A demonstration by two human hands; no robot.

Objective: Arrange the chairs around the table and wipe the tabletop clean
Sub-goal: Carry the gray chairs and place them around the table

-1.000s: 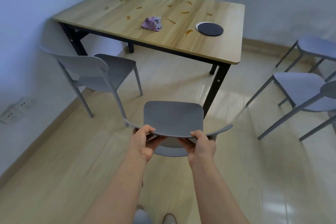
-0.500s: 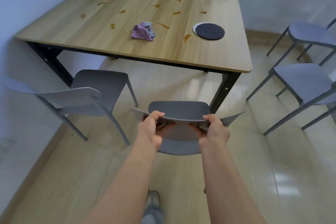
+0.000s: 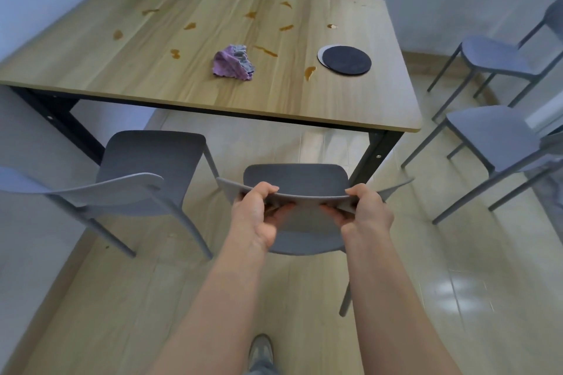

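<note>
Left hand (image 3: 259, 215) and right hand (image 3: 367, 213) are both curled tight round the top edge of the backrest on the grey chair (image 3: 295, 175). Seat faces the table (image 3: 189, 91), just short of its near-right leg. Looks like light, stiff plastic w/ thin legs, prob slides easy on that shiny floor (image 3: 457, 283). Top rail's the obvious grab spot imo, two-handed so it doesn't twist.

Wooden table (image 3: 122, 70): upright, orange-brown spills (image 3: 268, 51) across top, crumpled purple cloth (image 3: 233, 62) at centre. Left chair (image 3: 152, 158) and held chair (image 3: 295, 175) face its near edge; near-right chair (image 3: 490, 134) and far-right chair (image 3: 493, 53) stand well clear.
</note>
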